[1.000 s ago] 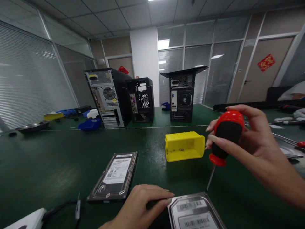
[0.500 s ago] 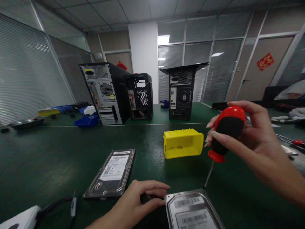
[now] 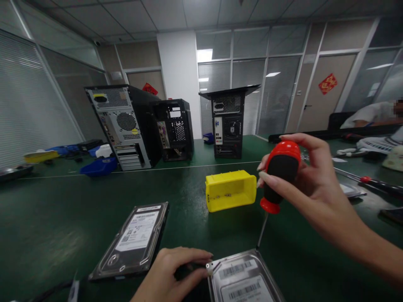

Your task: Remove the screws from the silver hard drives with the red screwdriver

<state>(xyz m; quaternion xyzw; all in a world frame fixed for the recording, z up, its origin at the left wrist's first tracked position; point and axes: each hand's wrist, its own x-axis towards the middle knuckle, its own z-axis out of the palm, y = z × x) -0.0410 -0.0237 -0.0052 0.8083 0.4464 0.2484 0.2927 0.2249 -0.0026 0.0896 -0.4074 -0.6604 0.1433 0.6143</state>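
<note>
Screwdriver tip on the near hard drive's far corner

Right hand [image 3: 310, 184] closed around the screwdriver [image 3: 278, 176]; left hand [image 3: 174, 272] pinches the hard drive [image 3: 245, 279] at the tabletop's [image 3: 56, 218] near edge. Better upright, pressed firmly, drive pinned.

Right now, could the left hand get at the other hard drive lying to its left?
Probably yes: the left hand rests at the near hard drive, and only bare green table separates it from the other hard drive.
</note>
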